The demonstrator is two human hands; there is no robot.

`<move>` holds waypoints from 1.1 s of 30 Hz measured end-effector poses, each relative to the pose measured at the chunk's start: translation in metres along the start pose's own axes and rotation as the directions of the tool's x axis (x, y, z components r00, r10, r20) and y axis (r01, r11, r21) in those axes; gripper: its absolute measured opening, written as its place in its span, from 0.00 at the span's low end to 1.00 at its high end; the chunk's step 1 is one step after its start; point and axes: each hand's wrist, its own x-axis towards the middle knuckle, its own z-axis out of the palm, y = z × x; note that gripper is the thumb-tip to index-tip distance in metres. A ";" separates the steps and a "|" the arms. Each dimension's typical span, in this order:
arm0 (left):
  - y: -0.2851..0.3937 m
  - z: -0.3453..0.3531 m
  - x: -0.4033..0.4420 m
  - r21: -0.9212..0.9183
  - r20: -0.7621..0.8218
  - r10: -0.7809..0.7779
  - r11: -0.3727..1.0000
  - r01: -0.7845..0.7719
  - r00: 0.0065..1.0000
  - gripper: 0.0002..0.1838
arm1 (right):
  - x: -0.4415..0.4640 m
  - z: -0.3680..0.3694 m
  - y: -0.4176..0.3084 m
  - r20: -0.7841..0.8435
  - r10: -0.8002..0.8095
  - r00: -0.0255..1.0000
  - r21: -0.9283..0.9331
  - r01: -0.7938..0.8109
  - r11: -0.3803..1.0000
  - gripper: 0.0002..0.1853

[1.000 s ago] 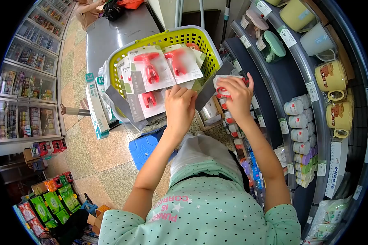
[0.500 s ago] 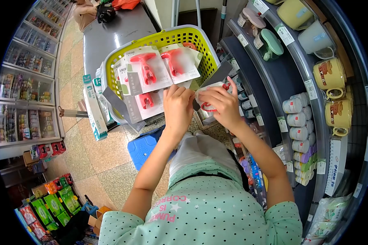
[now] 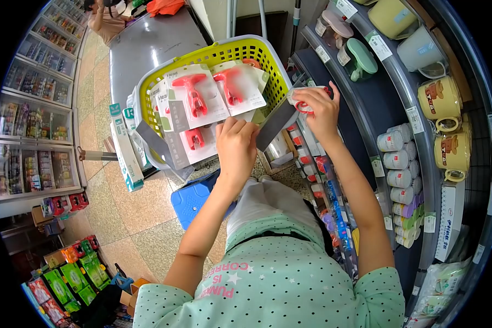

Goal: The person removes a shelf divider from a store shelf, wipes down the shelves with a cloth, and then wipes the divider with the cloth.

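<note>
A yellow-green basket point(image 3: 202, 56) with a grey rim holds several carded packs with red tools, among them a red clamp-like pack point(image 3: 195, 95). My left hand point(image 3: 236, 143) is closed at the basket's near edge, its fingertips pressed together beside a dark grey flap point(image 3: 273, 127); what it grips is hidden. My right hand point(image 3: 318, 112) is raised right of the flap, fingers curled round a small roll with red rings point(image 3: 303, 105). White-and-teal boxes point(image 3: 127, 156) stand against the basket's left side.
A grey table point(image 3: 147, 44) lies behind the basket, with a person point(image 3: 106, 22) at its far left. Shelves with mugs point(image 3: 440, 98) and white rolls point(image 3: 399, 159) curve along the right. A blue stool point(image 3: 193, 202) stands on the floor below the basket.
My right hand went in toward my left hand, then moved back out to the right and up with the roll. The far person's arm has lifted. My left hand has barely moved.
</note>
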 end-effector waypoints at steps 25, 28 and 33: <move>0.006 0.001 0.000 0.022 -0.024 -0.047 0.999 0.048 0.999 0.04 | -0.025 -0.006 -0.051 0.068 0.046 0.997 0.044 -0.049 0.998 0.19; 0.006 0.001 0.000 0.018 -0.025 -0.038 0.999 0.038 0.999 0.04 | -0.014 -0.004 -0.025 0.003 0.097 0.995 -0.007 -0.097 0.995 0.19; 0.007 0.000 0.000 0.027 -0.023 -0.048 0.998 0.049 0.999 0.04 | 0.004 -0.004 0.012 -0.041 0.120 0.992 -0.081 -0.123 0.989 0.17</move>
